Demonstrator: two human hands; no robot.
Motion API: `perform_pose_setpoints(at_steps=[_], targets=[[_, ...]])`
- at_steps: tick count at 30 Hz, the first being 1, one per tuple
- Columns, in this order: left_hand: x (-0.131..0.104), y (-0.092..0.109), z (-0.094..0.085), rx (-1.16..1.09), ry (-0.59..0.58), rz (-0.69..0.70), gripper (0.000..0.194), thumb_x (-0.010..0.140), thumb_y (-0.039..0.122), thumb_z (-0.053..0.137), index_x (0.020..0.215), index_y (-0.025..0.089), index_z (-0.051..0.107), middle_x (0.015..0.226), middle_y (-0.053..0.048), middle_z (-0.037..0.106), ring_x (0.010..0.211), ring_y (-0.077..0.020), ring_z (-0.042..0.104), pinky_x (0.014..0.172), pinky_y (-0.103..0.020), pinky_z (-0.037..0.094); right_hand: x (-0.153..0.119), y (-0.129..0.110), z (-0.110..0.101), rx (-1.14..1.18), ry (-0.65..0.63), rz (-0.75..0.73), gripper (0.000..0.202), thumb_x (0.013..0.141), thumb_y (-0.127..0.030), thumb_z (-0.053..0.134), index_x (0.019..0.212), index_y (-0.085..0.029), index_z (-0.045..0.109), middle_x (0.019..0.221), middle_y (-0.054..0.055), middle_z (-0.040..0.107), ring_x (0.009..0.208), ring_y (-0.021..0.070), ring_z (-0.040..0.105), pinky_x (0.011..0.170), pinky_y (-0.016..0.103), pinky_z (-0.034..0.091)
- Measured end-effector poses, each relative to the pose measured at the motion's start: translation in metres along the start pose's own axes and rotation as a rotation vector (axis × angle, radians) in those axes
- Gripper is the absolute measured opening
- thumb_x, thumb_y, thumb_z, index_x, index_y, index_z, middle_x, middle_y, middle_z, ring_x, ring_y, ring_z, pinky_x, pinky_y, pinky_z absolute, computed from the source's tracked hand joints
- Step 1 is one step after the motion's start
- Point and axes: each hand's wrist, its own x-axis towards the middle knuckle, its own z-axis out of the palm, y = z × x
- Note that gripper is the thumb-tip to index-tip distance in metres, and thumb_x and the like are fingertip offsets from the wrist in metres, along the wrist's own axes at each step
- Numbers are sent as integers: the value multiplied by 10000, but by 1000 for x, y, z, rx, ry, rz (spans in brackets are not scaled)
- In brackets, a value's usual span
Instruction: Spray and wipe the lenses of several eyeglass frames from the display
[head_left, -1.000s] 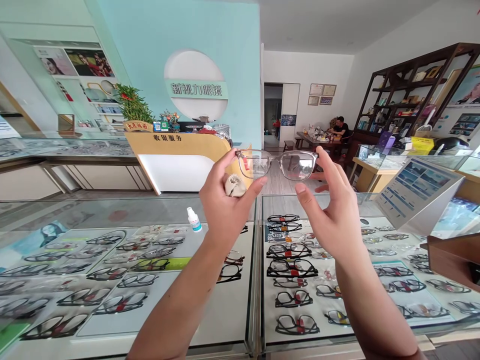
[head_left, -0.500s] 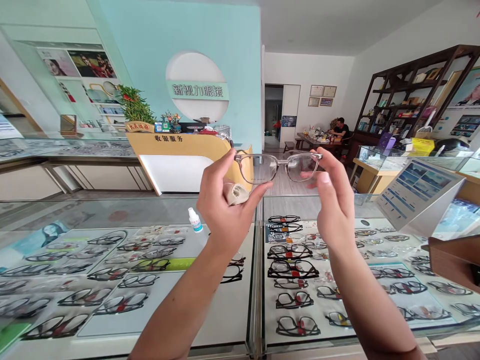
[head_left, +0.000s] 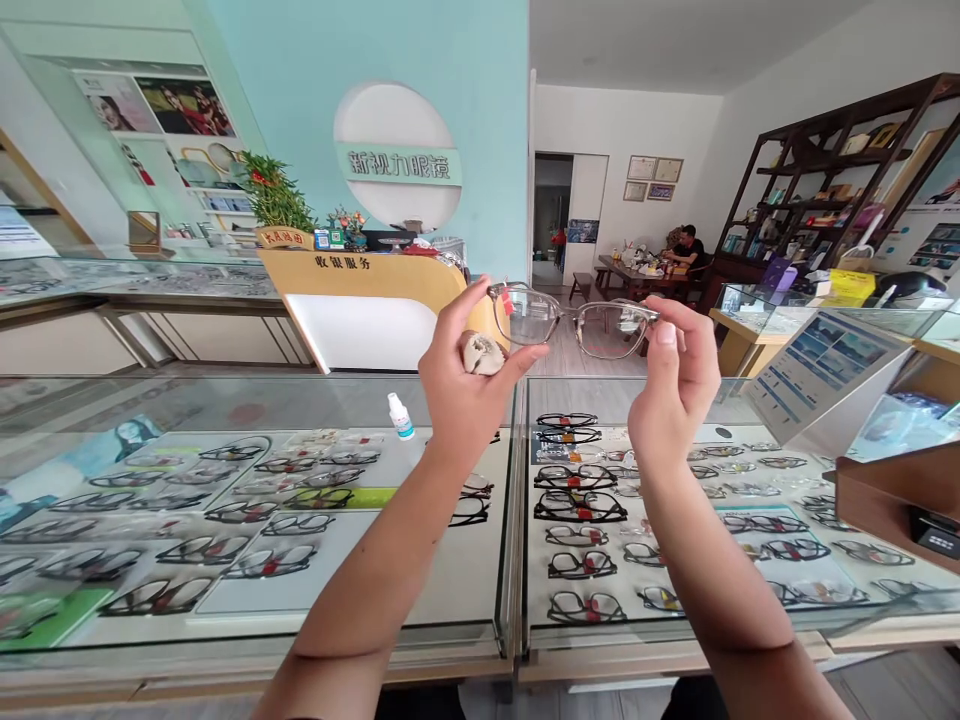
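A pair of clear-framed glasses [head_left: 611,331] is held up above the glass display counter. My left hand [head_left: 469,385] grips its left end between thumb and index finger. A crumpled beige cloth [head_left: 482,354] is tucked in the same palm. The frame's right end is pinched by my right hand [head_left: 675,370], with the thumb near the corner of the lens. A small white bottle [head_left: 400,418] with a blue-marked label stands on the counter, left of my left hand.
Rows of glasses [head_left: 577,505] lie inside the display counter [head_left: 300,642]. At the right are a tilted information board [head_left: 825,375] and a brown wooden box [head_left: 900,500]. Farther back are a cash desk [head_left: 360,330] and a person [head_left: 686,250] seated at a table.
Both hands have shifted slightly right in view, and the glasses are now tilted, their right side lower. The counter appears higher in the picture, with more of its near edge showing.
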Motion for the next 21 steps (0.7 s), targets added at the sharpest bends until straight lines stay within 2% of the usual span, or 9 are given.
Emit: perform_pose_setpoints(at_steps=[3, 5, 7, 9, 11, 13, 17, 21], targets=[[-4, -3, 3, -32, -43, -35, 804, 923, 523, 942, 1602, 312, 566, 1540, -143, 721, 1417, -343, 739, 1113, -501, 680, 1, 9, -4, 9, 8, 48, 390, 1143, -538, 526, 1287, -277, 778, 1227, 99, 759, 1148, 293, 729, 1026, 518, 598], [-15, -10, 6, -52, -48, -42, 756, 932, 476, 936, 1576, 301, 582, 1522, -143, 734, 1445, -337, 725, 1139, -508, 663, -3, 19, -6, 47, -7, 100, 365, 1120, -541, 575, 1209, -260, 789, 1177, 87, 771, 1076, 261, 728, 975, 468, 593], [-34, -21, 9, -61, -43, -63, 701, 946, 478, 919, 1546, 291, 609, 1510, -148, 745, 1352, -313, 766, 1100, -494, 672, -14, 34, -9, 95, -52, 161, 339, 1093, -534, 631, 1143, -243, 798, 1141, 81, 779, 1031, 244, 721, 953, 438, 586], [-58, -34, 10, -22, -41, -99, 712, 935, 542, 918, 1519, 243, 640, 1408, -159, 787, 1139, -280, 804, 987, -459, 688, -32, 50, -11, 143, -109, 241, 343, 1078, -535, 658, 1127, -228, 801, 1137, 86, 787, 1022, 241, 722, 938, 422, 585], [-82, -47, 10, 54, -46, -135, 768, 921, 636, 904, 1503, 199, 661, 1254, -140, 823, 873, -217, 755, 866, -419, 674, -51, 66, -13, 166, -146, 315, 374, 1075, -554, 658, 1140, -214, 799, 1143, 102, 794, 1054, 254, 724, 938, 419, 589], [-101, -58, 10, 103, -69, -149, 820, 909, 717, 877, 1485, 169, 674, 1128, -110, 825, 725, -175, 675, 802, -393, 651, -69, 80, -13, 160, -155, 385, 405, 1065, -580, 652, 1119, -205, 795, 1139, 114, 800, 1035, 260, 721, 926, 422, 596], [-119, -72, 10, 169, -89, -159, 826, 909, 760, 849, 1460, 163, 698, 983, -63, 793, 702, -177, 660, 827, -391, 644, -87, 95, -12, 186, -174, 486, 446, 1044, -614, 651, 1118, -201, 804, 1181, 125, 810, 985, 254, 716, 897, 428, 605], [-121, -78, 9, 202, -113, -144, 815, 898, 754, 863, 1452, 178, 701, 1020, -79, 807, 766, -205, 713, 879, -414, 657, -90, 99, -12, 190, -204, 488, 427, 1027, -603, 691, 1094, -201, 818, 1199, 130, 818, 1081, 271, 731, 967, 439, 599]])
